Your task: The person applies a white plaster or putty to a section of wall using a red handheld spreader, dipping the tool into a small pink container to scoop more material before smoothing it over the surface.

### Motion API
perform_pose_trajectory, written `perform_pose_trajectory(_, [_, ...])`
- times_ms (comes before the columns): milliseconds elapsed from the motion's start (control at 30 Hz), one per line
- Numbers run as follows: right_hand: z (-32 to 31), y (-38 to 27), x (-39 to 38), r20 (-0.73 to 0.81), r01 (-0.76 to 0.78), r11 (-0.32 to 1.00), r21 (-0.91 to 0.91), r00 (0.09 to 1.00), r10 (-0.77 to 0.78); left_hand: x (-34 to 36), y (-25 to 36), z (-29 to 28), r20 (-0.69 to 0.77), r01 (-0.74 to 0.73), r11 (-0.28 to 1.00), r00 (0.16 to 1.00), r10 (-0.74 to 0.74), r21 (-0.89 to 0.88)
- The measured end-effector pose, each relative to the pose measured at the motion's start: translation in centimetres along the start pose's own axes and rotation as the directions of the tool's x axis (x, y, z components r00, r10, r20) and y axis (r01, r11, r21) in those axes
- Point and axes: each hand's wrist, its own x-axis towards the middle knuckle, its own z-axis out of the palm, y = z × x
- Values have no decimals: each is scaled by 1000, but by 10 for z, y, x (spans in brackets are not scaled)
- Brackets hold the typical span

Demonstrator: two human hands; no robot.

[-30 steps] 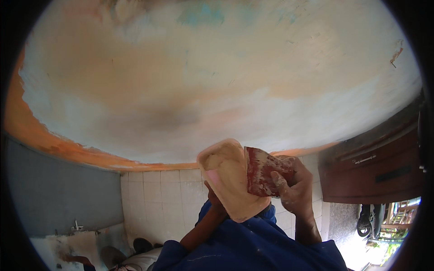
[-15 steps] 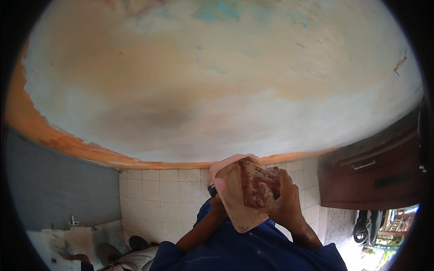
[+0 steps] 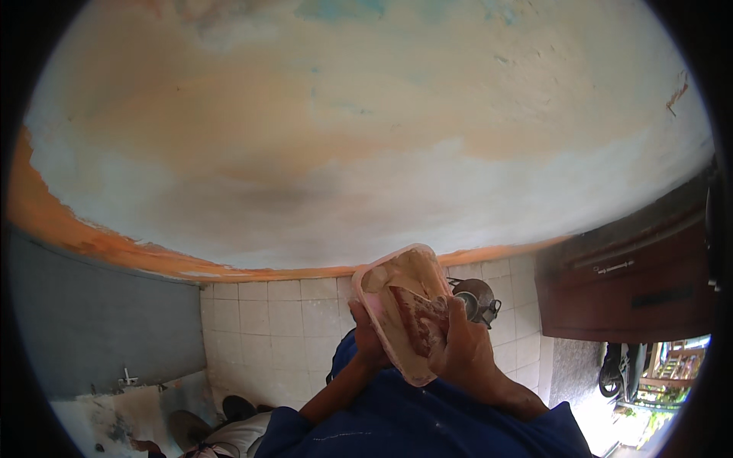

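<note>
My left hand [image 3: 368,336] grips the left side of a pinkish rectangular tray [image 3: 367,302], held tilted in front of my body. Beige putty coats the inside of the tray. My right hand [image 3: 463,347] is closed on a reddish-brown putty scraper [image 3: 416,309] smeared with putty. The scraper's flat blade lies inside the tray, against the putty; its grip is mostly covered by my fingers. Beyond the tray rises a wall [image 3: 359,175] with patchy white and beige filler, bordered low down by an orange strip [image 3: 191,265].
White tiles [image 3: 279,317] cover the floor, where a dark round container [image 3: 482,293] stands behind my right hand. A dark red door [image 3: 611,305] is at right, a grey surface [image 3: 92,305] at left. Another person's hand [image 3: 143,444] and feet show at lower left.
The scraper has gone from the tray's right side deeper into the tray, its blade turned. The tray has risen slightly, uncovering my left hand and the round container on the floor.
</note>
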Motion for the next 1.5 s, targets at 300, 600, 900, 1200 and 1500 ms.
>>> perform_pose_trajectory(300, [-3,-11,-3,93,-29,999,20,995,27,-3,-2,9,34,-104,982,994,100,156])
perform_pose_trajectory(600, [4,-12,8,36,-31,999,29,999,30,-1,1,-6,-132,107,994,985,-108,-11])
perform_pose_trajectory(900, [13,-5,20,-38,101,995,9,994,-100,0,2,8,30,-64,998,998,63,14])
perform_pose_trajectory(1200, [17,-9,30,-28,138,990,-24,990,-139,0,-2,1,-156,-38,980,985,70,196])
perform_pose_trajectory(1500, [22,2,38,-10,4,1000,-5,1000,-4,5,0,-7,-23,-55,998,998,55,-18])
